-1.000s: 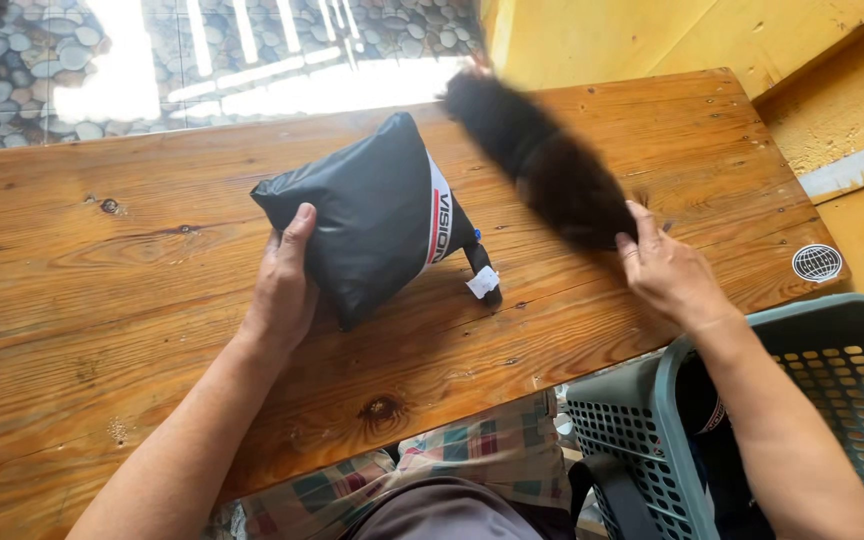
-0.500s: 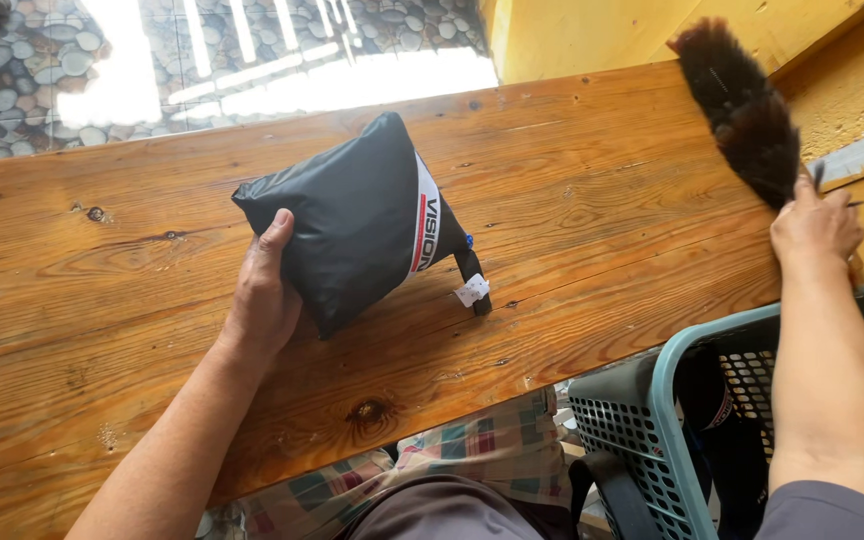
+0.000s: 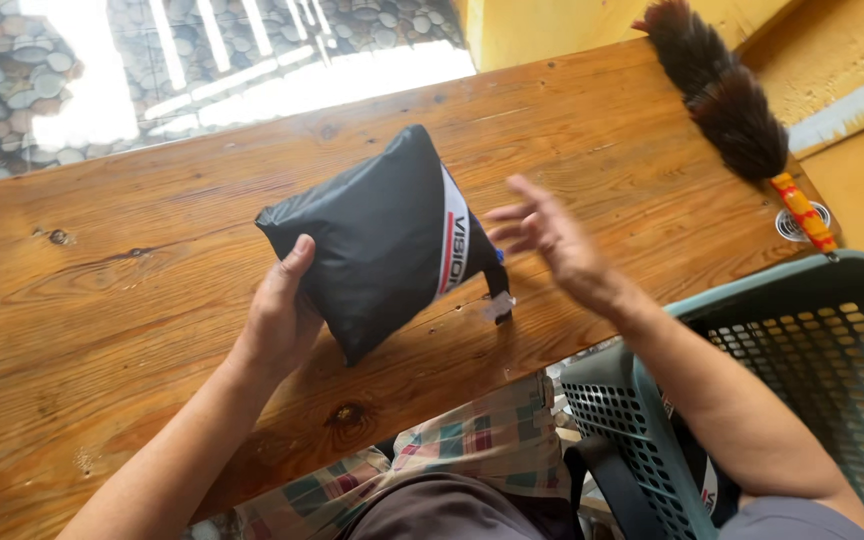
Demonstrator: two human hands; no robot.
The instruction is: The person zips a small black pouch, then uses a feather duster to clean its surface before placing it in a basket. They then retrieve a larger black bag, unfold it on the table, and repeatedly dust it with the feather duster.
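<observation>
One hand, the left hand (image 3: 277, 320), clamps the black pouch (image 3: 377, 240) by its edge, tilting it up off the wooden table (image 3: 102, 300); the right hand (image 3: 552, 240) hovers open-fingered just beside it, empty.

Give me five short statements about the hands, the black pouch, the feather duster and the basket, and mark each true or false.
1. The left hand grips the black fabric pouch with a white and red stripe. True.
2. The right hand holds the dark feather duster with a red and yellow handle. False: it is open and empty, beside the pouch.
3. The feather duster lies at the far right of the brown wooden table. True.
4. The teal plastic lattice basket stands on the table. False: it sits beside the table edge, lower.
5. The pouch lies inside the basket. False: it is over the table.
</observation>
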